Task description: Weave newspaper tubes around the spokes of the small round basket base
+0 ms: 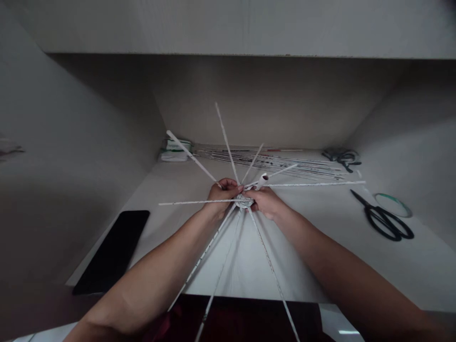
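A small round woven base (244, 203) of thin white rolled-paper sticks is held up over the white table, its sticks fanning out in all directions. My left hand (224, 194) is closed on the left side of the weave, with thumb and fingers pinching near its upper edge. On the right side, my right hand (262, 199) grips the weave, its fingers partly hidden behind it. A thicker white paper tube (262, 179) with an open end juts up beside my right hand. Several sticks slope down toward my body.
Loose paper sticks (306, 167) lie along the back wall, between a white and green packet (175, 150) and a dark tangled item (342, 156). Black scissors (386, 221) and a green-edged tape roll (393, 204) lie at right. A black flat slab (116, 251) rests at left. An overhang (228, 28) spans above.
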`<move>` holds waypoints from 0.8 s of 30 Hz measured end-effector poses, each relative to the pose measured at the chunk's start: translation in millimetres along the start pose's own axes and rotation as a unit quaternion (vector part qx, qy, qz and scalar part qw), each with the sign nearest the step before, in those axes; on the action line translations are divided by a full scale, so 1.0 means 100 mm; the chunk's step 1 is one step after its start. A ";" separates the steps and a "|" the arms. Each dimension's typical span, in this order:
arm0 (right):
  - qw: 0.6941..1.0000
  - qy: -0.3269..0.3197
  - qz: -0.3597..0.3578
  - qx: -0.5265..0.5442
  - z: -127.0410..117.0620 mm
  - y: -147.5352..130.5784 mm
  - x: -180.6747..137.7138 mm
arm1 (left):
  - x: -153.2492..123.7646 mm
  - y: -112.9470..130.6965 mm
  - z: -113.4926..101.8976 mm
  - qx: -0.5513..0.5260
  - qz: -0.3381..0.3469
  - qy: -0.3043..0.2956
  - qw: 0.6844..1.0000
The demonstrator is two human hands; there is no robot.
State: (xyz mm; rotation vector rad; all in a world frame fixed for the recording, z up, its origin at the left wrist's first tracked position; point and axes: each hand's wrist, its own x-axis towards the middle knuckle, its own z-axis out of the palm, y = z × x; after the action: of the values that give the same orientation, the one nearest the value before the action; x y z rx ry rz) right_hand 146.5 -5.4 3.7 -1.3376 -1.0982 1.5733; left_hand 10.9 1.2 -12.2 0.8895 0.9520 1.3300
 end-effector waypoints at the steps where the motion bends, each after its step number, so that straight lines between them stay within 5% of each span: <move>1: 1.000 -0.001 -0.004 0.010 0.01 0.00 0.00 | 0.00 0.00 0.00 0.006 0.001 0.005 1.000; 8: 0.994 0.017 -0.046 0.102 0.04 0.03 0.05 | -0.02 0.04 0.01 0.004 -0.020 -0.015 1.000; 24: 0.993 0.056 -0.070 0.081 0.04 0.09 0.10 | 0.00 -0.03 -0.02 0.073 0.011 -0.006 0.997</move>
State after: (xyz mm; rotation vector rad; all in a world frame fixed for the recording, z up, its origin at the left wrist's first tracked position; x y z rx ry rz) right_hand 141.1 0.8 -7.8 -1.1990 -0.9544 1.4341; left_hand 10.7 0.8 -16.0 1.0207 1.0443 1.2842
